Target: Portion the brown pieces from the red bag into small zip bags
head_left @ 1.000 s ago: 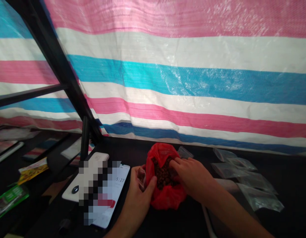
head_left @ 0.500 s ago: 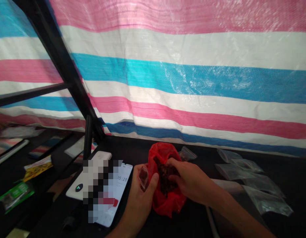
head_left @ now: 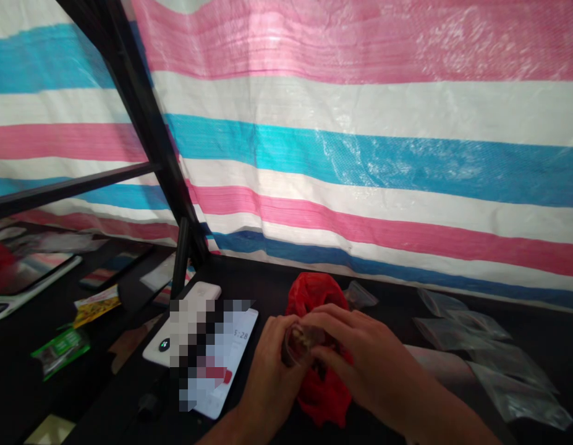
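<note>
My left hand [head_left: 274, 364] is closed around a small clear plastic bag [head_left: 293, 355], its mouth held open and facing my right hand. At that mouth are the bunched fingers of my right hand [head_left: 360, 346], closed on small brown pieces [head_left: 303, 337] that show between the fingertips and the bag. Their exact kind is too blurred to tell. Below and behind both hands lies an open red plastic bag [head_left: 316, 284]; more dark brown pieces show inside it, partly hidden by my right hand.
Several flat clear zip bags [head_left: 490, 346] lie to the right, and another small clear bag [head_left: 360, 295] behind the red one. Left are a lit phone [head_left: 221, 364], a white power bank [head_left: 205, 293], and green [head_left: 61, 352] and yellow [head_left: 98, 306] packets. A striped sheet [head_left: 360, 210] hangs behind.
My right hand has come up out of the red bag with brown pieces and moved left to the small clear bag's mouth. The view has shifted slightly.
</note>
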The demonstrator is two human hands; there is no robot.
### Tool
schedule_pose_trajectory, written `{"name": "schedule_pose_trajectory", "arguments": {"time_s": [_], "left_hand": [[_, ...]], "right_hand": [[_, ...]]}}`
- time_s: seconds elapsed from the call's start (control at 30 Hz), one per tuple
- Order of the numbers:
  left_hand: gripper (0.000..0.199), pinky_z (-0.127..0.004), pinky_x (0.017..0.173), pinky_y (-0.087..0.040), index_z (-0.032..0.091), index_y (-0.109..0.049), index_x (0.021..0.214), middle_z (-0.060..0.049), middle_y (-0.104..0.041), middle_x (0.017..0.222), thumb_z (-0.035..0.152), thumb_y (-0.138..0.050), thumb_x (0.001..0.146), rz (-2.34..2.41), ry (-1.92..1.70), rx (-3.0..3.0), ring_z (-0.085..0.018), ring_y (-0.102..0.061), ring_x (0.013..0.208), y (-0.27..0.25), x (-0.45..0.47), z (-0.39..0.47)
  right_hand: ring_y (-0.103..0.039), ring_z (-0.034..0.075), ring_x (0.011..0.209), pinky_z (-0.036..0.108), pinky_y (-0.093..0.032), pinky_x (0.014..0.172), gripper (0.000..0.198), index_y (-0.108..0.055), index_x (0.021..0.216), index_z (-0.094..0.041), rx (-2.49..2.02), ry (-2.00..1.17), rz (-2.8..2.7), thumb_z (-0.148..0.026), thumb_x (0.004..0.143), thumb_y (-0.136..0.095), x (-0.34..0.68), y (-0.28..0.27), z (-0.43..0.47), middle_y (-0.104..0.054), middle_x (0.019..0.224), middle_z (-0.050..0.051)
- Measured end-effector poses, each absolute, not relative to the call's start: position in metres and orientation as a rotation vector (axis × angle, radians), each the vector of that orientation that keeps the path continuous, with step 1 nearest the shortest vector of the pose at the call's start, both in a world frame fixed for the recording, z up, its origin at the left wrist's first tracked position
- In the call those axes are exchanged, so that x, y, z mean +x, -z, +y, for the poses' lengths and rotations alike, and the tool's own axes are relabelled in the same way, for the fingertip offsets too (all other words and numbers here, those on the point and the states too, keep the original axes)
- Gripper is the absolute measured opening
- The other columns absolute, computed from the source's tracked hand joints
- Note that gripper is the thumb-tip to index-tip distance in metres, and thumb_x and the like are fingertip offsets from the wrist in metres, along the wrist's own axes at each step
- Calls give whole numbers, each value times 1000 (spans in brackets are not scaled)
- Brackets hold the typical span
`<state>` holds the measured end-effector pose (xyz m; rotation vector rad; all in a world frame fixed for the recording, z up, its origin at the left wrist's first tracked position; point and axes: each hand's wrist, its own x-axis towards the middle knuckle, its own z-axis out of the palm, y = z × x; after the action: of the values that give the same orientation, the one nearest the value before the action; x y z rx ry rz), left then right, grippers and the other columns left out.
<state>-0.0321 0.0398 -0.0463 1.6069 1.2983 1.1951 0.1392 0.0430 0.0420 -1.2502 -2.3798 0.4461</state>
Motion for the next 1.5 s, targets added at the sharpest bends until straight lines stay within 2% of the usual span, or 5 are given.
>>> {"name": "schedule_pose_trajectory", "arguments": {"time_s": [0.13, 0.3, 0.63, 1.27, 1.5], "left_hand": [[24, -36, 84, -50, 25, -66, 109, -4, -66, 104, 31, -72, 87, 1288, -1229, 1630, -24, -62, 96, 49, -33, 40], [19, -37, 86, -49, 24, -61, 108, -4, -63, 103, 30, -65, 90, 1303, -1219, 1654, -23, -60, 96, 47, -31, 40], [28, -38, 74, -48, 23, -48, 110, -4, -59, 98, 47, -52, 95, 1607, -1035, 1532, -23, -62, 81, 40, -32, 37], [26, -30, 72, -50, 24, -51, 103, 2, -61, 85, 42, -63, 89, 1453, -1234, 1360, -18, -63, 77, 45, -31, 44], [26, -32, 74, -49, 26, -55, 106, -1, -70, 94, 30, -65, 83, 1496, -1046, 1530, -22, -68, 84, 40, -31, 34]], "right_hand": [[-69, 20, 94, 34, -51, 85, 33, -67, 120, -28, -1045, 66, -2461, -9, 94, -60, 132, -33, 39, -73, 118, 3], [-68, 20, 102, 35, -49, 88, 30, -64, 125, -27, -1003, 154, -2437, -14, 100, -52, 143, -41, 45, -71, 124, 4], [-70, 26, 103, 39, -47, 89, 24, -70, 107, -21, -1599, -293, -2748, -8, 92, -57, 156, -38, 58, -74, 112, 8], [-70, 19, 95, 30, -50, 87, 23, -70, 106, -25, -1363, -933, -2097, -12, 88, -62, 159, -31, 65, -77, 102, 0], [-69, 21, 106, 35, -51, 95, 32, -67, 123, -29, -1048, -138, -2431, -15, 95, -61, 138, -40, 42, -73, 125, 3]]}}
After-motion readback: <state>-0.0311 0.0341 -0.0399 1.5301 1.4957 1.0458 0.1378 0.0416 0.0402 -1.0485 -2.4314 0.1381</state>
